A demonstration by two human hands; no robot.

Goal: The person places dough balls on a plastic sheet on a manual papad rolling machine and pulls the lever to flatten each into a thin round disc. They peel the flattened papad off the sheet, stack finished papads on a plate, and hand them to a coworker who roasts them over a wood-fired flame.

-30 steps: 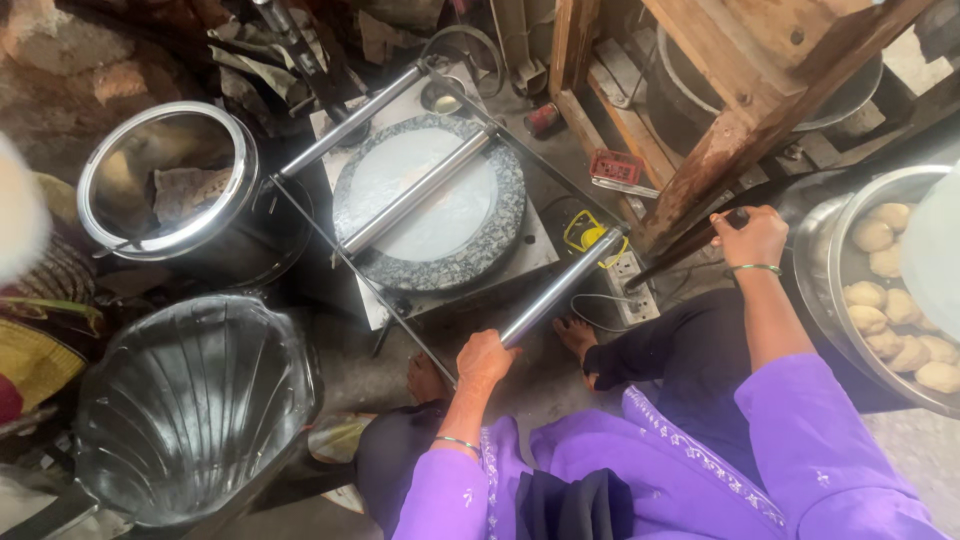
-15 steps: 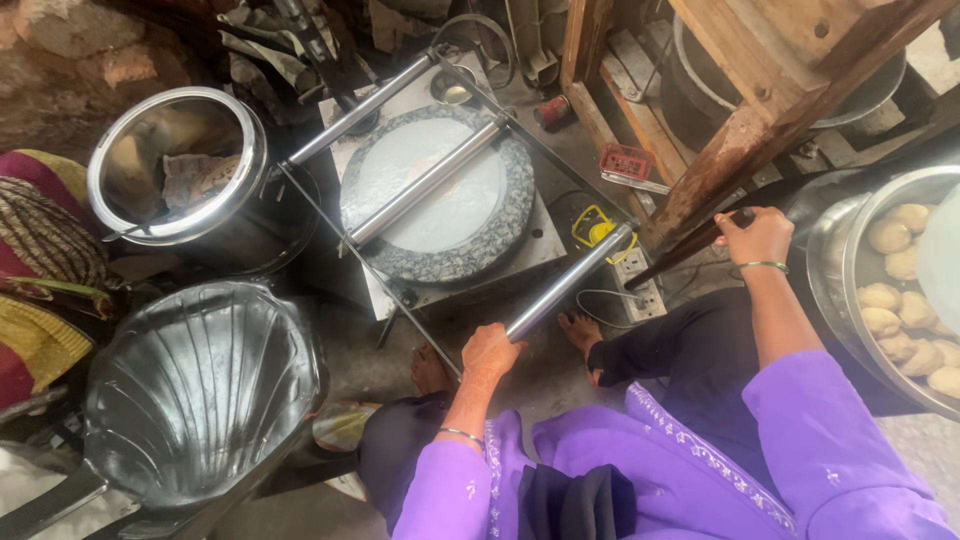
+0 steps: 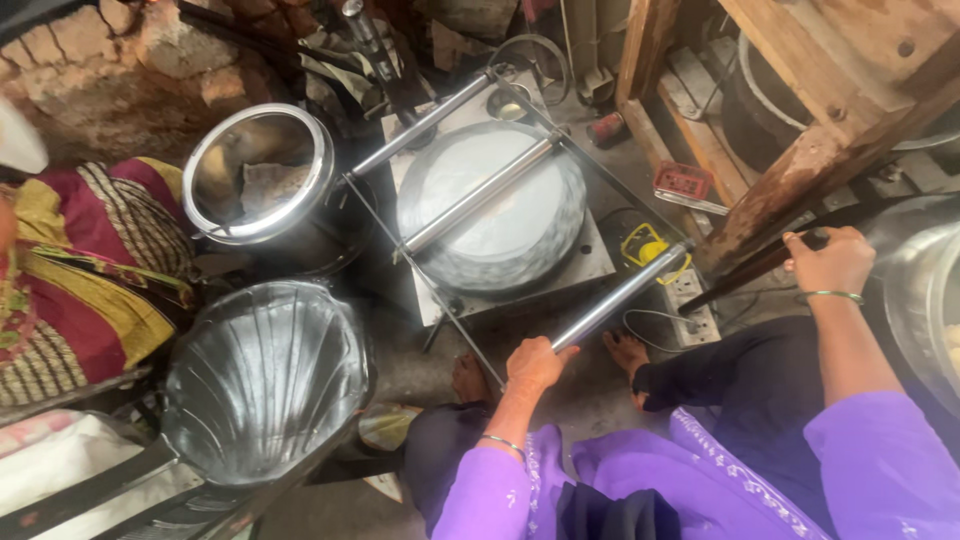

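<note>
Rough brick wall (image 3: 120,60) and dusty concrete floor (image 3: 590,400) surrounded us. Our left hand (image 3: 535,362) was clenched around the near end of a steel roller handle (image 3: 620,296), which slanted away toward the round press plate (image 3: 495,205). Our right hand (image 3: 830,262) gripped a dark lever (image 3: 745,272) beside the wooden post (image 3: 800,170). Further left stood a shiny steel pot (image 3: 260,175) and a scalloped metal bin (image 3: 265,380).

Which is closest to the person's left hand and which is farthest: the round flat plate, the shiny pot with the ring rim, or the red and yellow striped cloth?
From the left hand, in the head view:
1. Round flat plate, just ahead of it, in the middle.
2. Shiny pot, farther off, up to the left.
3. Striped cloth, at the far left edge.
</note>
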